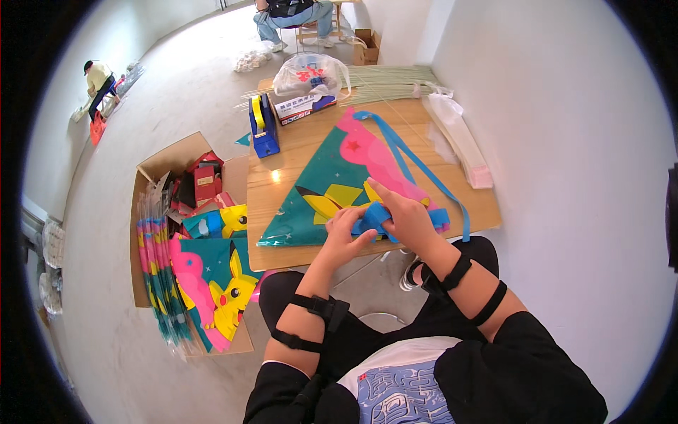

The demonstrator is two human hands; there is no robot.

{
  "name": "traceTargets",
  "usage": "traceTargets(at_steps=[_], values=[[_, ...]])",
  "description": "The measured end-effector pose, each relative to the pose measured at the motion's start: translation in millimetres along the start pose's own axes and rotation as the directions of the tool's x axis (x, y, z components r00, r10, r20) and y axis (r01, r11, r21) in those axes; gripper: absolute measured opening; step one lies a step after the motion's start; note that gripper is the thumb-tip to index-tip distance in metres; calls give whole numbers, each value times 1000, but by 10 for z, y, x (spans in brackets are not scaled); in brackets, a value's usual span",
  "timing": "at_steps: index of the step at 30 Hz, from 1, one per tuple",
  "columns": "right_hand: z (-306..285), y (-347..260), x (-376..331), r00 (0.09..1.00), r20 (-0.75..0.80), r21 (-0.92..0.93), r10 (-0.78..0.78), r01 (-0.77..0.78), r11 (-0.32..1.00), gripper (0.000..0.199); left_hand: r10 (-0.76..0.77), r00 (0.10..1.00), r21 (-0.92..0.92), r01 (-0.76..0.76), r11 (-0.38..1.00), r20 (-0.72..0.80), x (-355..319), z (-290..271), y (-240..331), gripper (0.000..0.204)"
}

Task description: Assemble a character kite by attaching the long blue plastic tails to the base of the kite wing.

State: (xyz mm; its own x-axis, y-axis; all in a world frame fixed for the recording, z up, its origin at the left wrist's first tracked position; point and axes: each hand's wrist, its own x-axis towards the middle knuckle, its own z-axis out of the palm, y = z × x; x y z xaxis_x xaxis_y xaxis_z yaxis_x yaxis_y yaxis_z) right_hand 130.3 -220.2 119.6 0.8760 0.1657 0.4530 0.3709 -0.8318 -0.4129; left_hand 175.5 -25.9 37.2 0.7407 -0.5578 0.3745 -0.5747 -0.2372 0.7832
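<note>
A triangular kite [311,169] in teal and pink, with part of a yellow cartoon figure on it, lies on the wooden table before me. Over its near edge, my left hand [347,237] and my right hand [408,215] are close together, both closed on a bunched blue ribbon [374,218]. More folds of this ribbon lie under the fingers and to their right. One long loop of it runs up the kite's pink side to the far tip. My palms and fingers hide the lower part of the printed figure.
Beyond the kite stand a blue tape dispenser [263,131], a flat box [306,107] and a white plastic bag [311,76]. Thin pale sticks [388,79] line the far edge; a white sleeve [462,145] lies right. A carton [145,265] holds more kites. Two people sit farther off.
</note>
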Motion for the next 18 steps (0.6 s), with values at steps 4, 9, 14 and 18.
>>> traceTargets(at_steps=[4, 9, 14, 18], values=[[-11, 19, -18, 1000, -1, -27, -27, 27, 999, 75, -140, 986, -257, 159, 953, 91, 30, -3, 11, 29], [-114, 177, -159, 976, 189, 2, 105, -108, 994, 80, -283, 931, -570, 365, 736, 231, 35, -161, 75, 16], [-153, 457, -300, 955, 295, -14, -32, 38, 999, 93, -81, 964, -649, 233, 724, 255, 97, -359, 161, 25], [-86, 563, -337, 943, 313, 403, -110, -27, 915, 101, 27, 951, -671, 198, 715, 308, 170, -415, 240, 27]])
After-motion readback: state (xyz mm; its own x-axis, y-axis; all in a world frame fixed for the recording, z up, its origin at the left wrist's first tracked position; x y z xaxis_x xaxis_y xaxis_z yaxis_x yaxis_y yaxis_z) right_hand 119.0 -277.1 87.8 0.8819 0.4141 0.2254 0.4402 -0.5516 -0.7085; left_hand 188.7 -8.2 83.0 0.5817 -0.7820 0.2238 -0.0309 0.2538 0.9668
